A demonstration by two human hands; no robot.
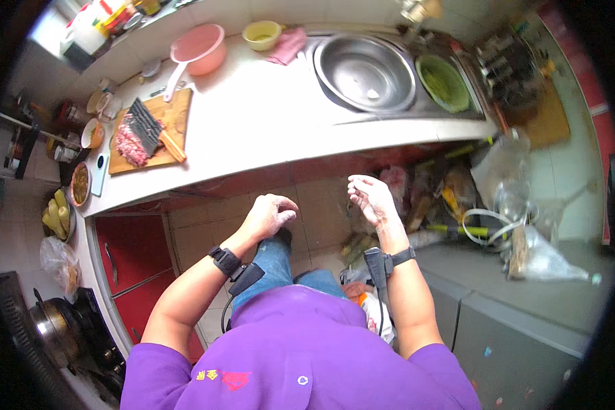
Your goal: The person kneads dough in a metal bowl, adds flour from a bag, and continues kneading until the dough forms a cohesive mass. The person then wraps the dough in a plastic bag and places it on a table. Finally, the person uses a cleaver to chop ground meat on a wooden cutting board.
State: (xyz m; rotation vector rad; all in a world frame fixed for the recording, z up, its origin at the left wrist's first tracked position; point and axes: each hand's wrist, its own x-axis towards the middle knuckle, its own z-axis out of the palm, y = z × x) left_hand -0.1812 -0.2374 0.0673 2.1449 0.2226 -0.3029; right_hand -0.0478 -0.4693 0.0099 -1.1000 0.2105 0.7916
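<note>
My left hand (272, 215), dusted with white powder, hangs in the air before my body with its fingers curled loosely. My right hand (370, 199), also powdery, is raised to the right, palm partly turned up, fingers bent. Neither touches anything. Beyond them runs a white countertop (256, 113). At its left a wooden cutting board (177, 115) bears minced meat (128, 143), with a dark-bladed cleaver (144, 125) lying on it, its wooden handle towards me. A pink plastic basin (200, 51) with a light-handled utensil stands behind the board.
A steel basin (366, 74) sits in the sink, with a green basin (442, 83) beside it. A yellow bowl (261, 36) and pink cloth (288, 46) lie near the wall. Pots (56, 328) stand at lower left. A grey-topped cabinet (492, 277) with plastic bags is at right.
</note>
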